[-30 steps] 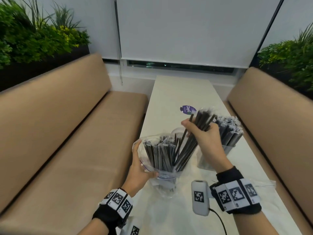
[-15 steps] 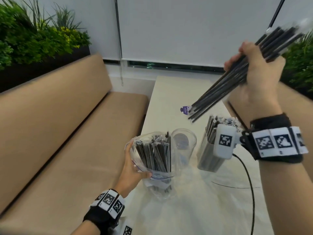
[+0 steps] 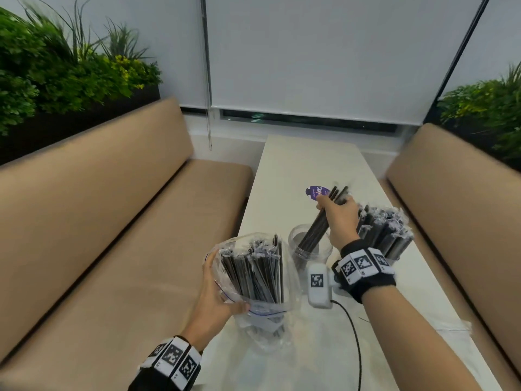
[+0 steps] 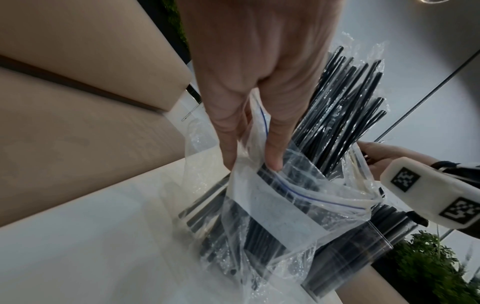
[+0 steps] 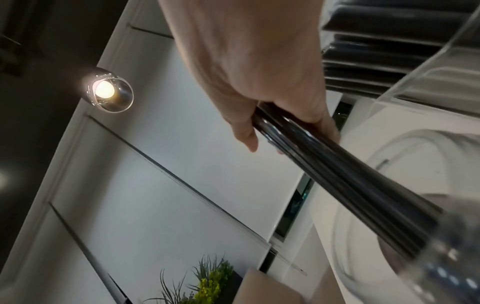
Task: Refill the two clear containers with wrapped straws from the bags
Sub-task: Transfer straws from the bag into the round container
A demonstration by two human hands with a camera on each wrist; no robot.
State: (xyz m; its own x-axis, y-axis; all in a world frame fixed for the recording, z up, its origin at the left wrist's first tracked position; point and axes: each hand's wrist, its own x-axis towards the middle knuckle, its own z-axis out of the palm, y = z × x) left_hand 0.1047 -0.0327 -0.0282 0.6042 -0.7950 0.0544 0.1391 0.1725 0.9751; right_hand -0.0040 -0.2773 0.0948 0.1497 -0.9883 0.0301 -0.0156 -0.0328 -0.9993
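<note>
My left hand (image 3: 217, 300) (image 4: 249, 131) grips the open rim of a clear zip bag (image 3: 253, 277) (image 4: 298, 205) standing upright on the table, full of black wrapped straws. My right hand (image 3: 337, 214) (image 5: 262, 115) grips a bundle of black wrapped straws (image 3: 318, 224) (image 5: 337, 176) tilted, with the lower ends inside the round clear container (image 3: 310, 248) (image 5: 405, 205). Right of it, a second clear container (image 3: 394, 244) (image 5: 426, 61) is packed with wrapped straws.
The narrow white table (image 3: 310, 165) runs away from me between two tan benches (image 3: 98, 221) (image 3: 465, 207). A purple label (image 3: 314, 191) lies beyond the containers. A flattened clear bag (image 3: 423, 323) lies at the right near my forearm. Planters stand behind both benches.
My right hand swung the straw bundle up high to the right, then brought it down so its lower ends are in the round container. The left hand stayed on the bag.
</note>
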